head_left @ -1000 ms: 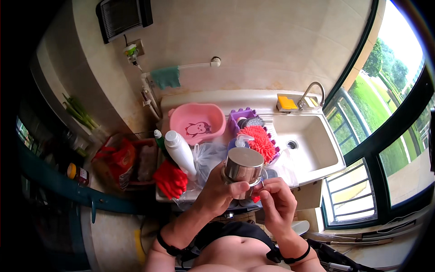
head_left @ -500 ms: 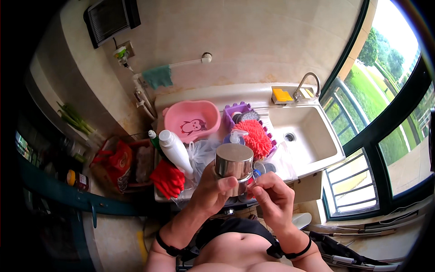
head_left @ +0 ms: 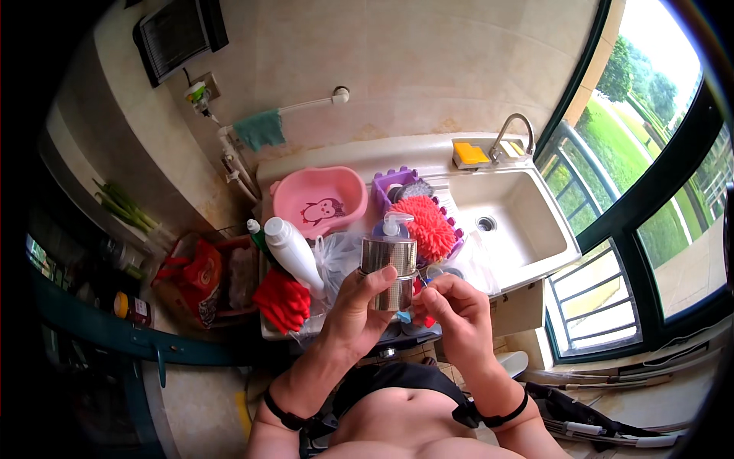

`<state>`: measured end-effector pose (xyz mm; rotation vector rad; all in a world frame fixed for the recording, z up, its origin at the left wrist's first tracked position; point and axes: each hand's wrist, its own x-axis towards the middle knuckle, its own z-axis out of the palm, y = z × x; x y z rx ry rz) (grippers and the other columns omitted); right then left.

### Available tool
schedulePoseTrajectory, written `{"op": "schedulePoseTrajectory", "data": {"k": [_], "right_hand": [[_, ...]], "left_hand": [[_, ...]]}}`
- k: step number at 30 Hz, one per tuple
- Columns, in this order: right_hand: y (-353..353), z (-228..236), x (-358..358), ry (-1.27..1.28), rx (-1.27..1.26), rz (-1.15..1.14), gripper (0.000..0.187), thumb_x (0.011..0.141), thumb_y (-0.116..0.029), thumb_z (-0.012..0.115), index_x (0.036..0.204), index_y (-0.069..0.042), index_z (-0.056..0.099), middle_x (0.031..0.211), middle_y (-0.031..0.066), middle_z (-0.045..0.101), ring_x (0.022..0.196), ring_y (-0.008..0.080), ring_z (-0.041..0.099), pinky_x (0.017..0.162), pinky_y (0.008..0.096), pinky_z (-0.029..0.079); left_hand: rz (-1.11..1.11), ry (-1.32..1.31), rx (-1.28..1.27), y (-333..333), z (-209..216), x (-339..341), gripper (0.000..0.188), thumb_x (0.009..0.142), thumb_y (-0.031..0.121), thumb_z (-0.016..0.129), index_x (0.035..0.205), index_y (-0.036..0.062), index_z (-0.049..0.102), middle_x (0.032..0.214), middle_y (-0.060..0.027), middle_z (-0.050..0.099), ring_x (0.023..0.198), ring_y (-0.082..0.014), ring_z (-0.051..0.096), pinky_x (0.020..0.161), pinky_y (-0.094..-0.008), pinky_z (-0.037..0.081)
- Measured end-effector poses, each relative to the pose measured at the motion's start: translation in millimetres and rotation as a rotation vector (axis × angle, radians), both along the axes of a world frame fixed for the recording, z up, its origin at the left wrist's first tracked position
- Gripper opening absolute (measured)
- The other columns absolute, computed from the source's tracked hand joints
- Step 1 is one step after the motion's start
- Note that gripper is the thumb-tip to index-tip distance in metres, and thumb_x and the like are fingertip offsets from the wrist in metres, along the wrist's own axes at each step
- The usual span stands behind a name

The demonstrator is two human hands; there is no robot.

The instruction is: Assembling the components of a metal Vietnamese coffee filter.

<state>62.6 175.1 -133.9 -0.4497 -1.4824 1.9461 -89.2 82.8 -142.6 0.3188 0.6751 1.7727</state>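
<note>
My left hand (head_left: 365,294) is wrapped round a shiny silver metal cylinder (head_left: 388,256), with the thumb across its front. A raised band rings the cylinder about its middle. At its right side my right hand (head_left: 457,302) is closed in a pinch; a thin bit shows by the fingertips, too small to name. Just behind the cylinder stands a clear pump bottle (head_left: 393,224) with a white head. Beyond it, a red chenille wash mitt (head_left: 424,229) lies against a purple basket (head_left: 385,187).
A pink basin (head_left: 321,195) stands left on the counter, near a white bottle (head_left: 293,256) and red gloves (head_left: 281,300). The white sink (head_left: 508,210) with its curved faucet (head_left: 512,126) is at the right, beside the window. A yellow sponge (head_left: 470,153) sits behind it.
The cylinder has tipped so that its dotted flat end no longer faces up at me and more of its side shows. My right hand stays by its right side.
</note>
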Motion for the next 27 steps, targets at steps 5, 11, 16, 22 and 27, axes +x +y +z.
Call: {"op": "schedulePoseTrajectory", "data": {"k": [5,11,16,22,27], "right_hand": [[4.2,-6.4,-2.5,0.021,-0.014,0.018,0.013,0.102,-0.008,0.065,0.1,0.005,0.068,0.098,0.0111,0.069,0.079,0.0152,0.067,0.071,0.028,0.054],[7.8,-17.2,0.8,0.16,0.117,0.07,0.009,0.102,-0.005,0.062,0.1,0.004,0.064,0.103,0.0115,0.064,0.086,0.0167,0.064,0.075,0.029,0.053],[10.9,-17.6,-1.5,0.178,0.333,0.095,0.01,0.103,-0.006,0.062,0.1,0.004,0.062,0.1,0.0101,0.064,0.085,0.0152,0.06,0.077,0.0266,0.049],[6.8,-15.1,4.3,0.14,0.088,0.183,0.008,0.102,-0.005,0.064,0.105,0.002,0.065,0.099,0.0035,0.063,0.09,0.0104,0.06,0.081,0.0257,0.048],[0.6,-6.5,7.1,0.125,-0.015,0.172,0.011,0.101,-0.008,0.064,0.106,0.001,0.066,0.102,0.0029,0.065,0.092,0.0094,0.062,0.081,0.0251,0.049]], "left_hand": [[0.044,0.167,-0.035,-3.8,3.9,-4.4,0.049,0.09,0.023,0.077,0.13,0.0024,0.057,0.107,-0.0099,0.07,0.097,-0.0205,0.071,0.083,-0.0358,0.059],[0.048,0.176,0.033,-6.4,3.6,-1.2,0.056,0.087,0.027,0.079,0.131,0.001,0.055,0.107,-0.0101,0.069,0.095,-0.0216,0.07,0.082,-0.0363,0.059],[0.132,0.237,0.056,-8.5,1.2,4.1,0.063,0.084,0.028,0.08,0.134,-0.0003,0.053,0.11,-0.0113,0.067,0.097,-0.0215,0.069,0.083,-0.0363,0.059],[0.241,0.342,0.145,-11.3,-0.1,9.7,0.072,0.077,0.023,0.086,0.134,-0.0007,0.051,0.114,-0.0098,0.065,0.102,-0.0195,0.066,0.088,-0.0338,0.057],[0.234,0.382,0.184,-11.8,-0.1,10.7,0.078,0.071,0.019,0.092,0.134,0.0002,0.049,0.117,-0.0089,0.064,0.103,-0.018,0.066,0.09,-0.0316,0.055]]}}
